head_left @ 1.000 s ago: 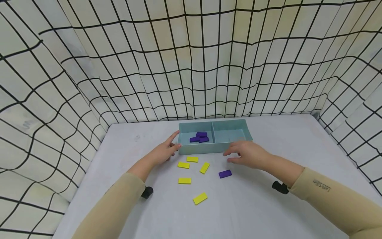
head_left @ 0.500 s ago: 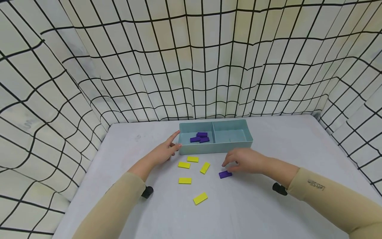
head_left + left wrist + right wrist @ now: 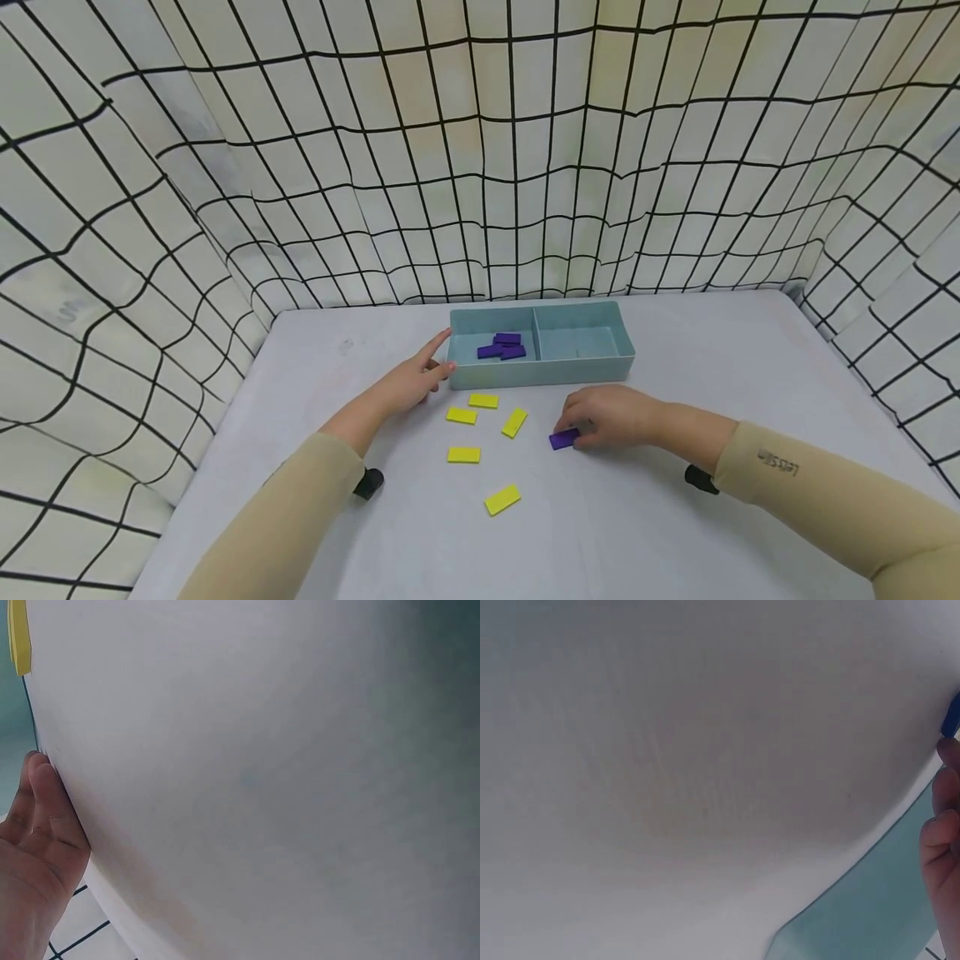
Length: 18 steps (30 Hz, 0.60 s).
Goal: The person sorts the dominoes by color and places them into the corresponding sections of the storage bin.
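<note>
In the head view my right hand [image 3: 611, 415] is low over the table, thumb and index finger pinching a small flat purple block [image 3: 561, 440] that lies on the cloth. The same block [image 3: 952, 718] shows at the fingertips on the edge of the right wrist view. My left hand [image 3: 405, 383] touches the left end of a pale blue divided box [image 3: 540, 372], index finger stretched along its side and thumb at its front corner. Several purple blocks [image 3: 512, 352] lie piled in the box's left compartment. Its right compartment [image 3: 581, 332] holds nothing.
Several yellow blocks [image 3: 464, 455] lie scattered on the white cloth [image 3: 420, 542] in front of the box, between the two hands. Behind the box rises a white backdrop [image 3: 495, 192] with a black grid, which also runs along both sides.
My right hand has come down and toward me from the box's front wall to the loose purple block, and its fingers have closed on it. My left hand has stayed at the box.
</note>
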{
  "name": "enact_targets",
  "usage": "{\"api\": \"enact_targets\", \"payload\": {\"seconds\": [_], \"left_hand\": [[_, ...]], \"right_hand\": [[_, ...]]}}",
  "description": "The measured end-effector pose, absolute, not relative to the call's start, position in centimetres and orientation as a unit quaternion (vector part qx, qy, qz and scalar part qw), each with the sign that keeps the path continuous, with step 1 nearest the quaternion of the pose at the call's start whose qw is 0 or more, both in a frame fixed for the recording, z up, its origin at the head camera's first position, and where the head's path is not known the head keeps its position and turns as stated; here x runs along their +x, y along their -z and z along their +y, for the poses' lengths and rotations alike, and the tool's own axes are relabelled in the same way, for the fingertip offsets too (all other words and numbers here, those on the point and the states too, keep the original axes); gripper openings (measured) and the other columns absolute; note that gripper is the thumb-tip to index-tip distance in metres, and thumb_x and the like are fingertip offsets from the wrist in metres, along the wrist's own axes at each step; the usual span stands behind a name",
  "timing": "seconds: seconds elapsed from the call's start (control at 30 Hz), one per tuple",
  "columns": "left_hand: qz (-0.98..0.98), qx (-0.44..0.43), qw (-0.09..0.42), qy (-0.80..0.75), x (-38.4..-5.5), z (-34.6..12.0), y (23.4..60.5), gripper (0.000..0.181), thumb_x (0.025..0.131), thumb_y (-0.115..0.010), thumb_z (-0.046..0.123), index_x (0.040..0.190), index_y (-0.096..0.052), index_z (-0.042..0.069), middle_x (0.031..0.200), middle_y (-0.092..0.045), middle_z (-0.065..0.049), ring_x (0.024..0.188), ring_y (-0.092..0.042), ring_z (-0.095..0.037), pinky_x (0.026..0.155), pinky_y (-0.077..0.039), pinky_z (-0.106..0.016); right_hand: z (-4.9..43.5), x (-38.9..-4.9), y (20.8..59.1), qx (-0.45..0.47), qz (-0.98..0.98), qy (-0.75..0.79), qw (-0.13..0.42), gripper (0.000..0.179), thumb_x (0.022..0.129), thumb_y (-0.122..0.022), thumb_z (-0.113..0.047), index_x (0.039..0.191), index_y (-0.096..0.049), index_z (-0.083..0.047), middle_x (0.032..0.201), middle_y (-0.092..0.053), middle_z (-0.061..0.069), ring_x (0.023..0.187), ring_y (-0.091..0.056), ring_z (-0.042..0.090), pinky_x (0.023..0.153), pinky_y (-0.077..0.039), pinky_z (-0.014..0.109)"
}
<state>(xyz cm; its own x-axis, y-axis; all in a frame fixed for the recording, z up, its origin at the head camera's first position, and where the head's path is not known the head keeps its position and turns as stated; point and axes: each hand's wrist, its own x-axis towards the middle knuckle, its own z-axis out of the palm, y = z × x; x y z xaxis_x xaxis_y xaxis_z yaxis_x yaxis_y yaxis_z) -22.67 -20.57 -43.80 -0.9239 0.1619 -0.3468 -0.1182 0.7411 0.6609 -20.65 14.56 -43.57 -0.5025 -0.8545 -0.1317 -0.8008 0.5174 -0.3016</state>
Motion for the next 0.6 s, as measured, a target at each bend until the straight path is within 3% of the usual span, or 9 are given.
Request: {"api": "enact_targets", "payload": {"seconds": [0.6], "left_hand": [[0.912, 0.021, 0.191, -0.363, -22.55, -20.65, 43.87, 0.068, 0.100, -0.046, 0.057, 0.154, -0.005, 0.054, 0.128, -0.056, -0.010, 0.085, -0.058, -0.023, 0.075, -0.045, -0.039]], "right_hand": [[14.78, -20.76, 42.80, -0.461, 0.870, 0.117, 0.131, 0.028, 0.089, -0.075, -0.024, 0.117, -0.075, -0.028, 0.102, -0.065, -0.018, 0.095, -0.059, 0.004, 0.082, -0.051, 0.028]]}}
